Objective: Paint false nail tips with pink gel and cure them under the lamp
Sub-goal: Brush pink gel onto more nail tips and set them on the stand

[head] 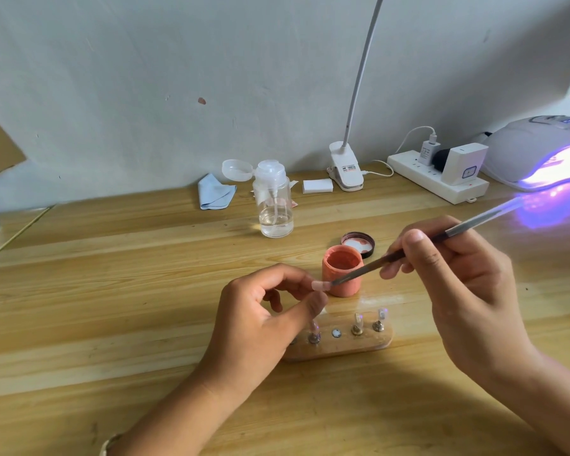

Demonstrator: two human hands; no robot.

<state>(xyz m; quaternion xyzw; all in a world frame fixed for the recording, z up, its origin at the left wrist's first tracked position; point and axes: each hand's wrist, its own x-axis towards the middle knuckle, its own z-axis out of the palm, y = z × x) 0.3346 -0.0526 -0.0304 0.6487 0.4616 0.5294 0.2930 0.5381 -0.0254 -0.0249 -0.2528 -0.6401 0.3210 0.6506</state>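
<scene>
A wooden table (112, 274) carries all items. At the rear left lies a crumpled blue cloth (216, 192). Just beside it stands a clear pump bottle (274, 205), flip cap open, with a little clear liquid in the bottom. A stack of white pads (317, 185) and a clip lamp (346, 172) follow at the wall.

The left hand (260, 324) is raised at the front centre. Its thumb and index finger pinch a single nail tip (320, 286); the other fingers are curled under the palm. The nail tip is held above the table, just in front of the pink gel pot (342, 271), which stands open. The pot's dark lid (358, 244) lies inverted behind it, touching it.

Below the hands rests a wooden stand (339, 348). Three upright pegs with clear tips show on it, and one socket between them is vacant. The left hand hides the stand's left end.

A brush (408, 251) crosses in front of the pot, and its bristle end touches the nail tip. The right hand (458, 274) pinches the brush shaft between thumb and fingertips, pen fashion, with the fingers pressed together.

A white power strip (438, 184) lies at the rear right. The curing lamp (537, 149) stands at the far right edge, lit violet, well apart from the nail tip.
</scene>
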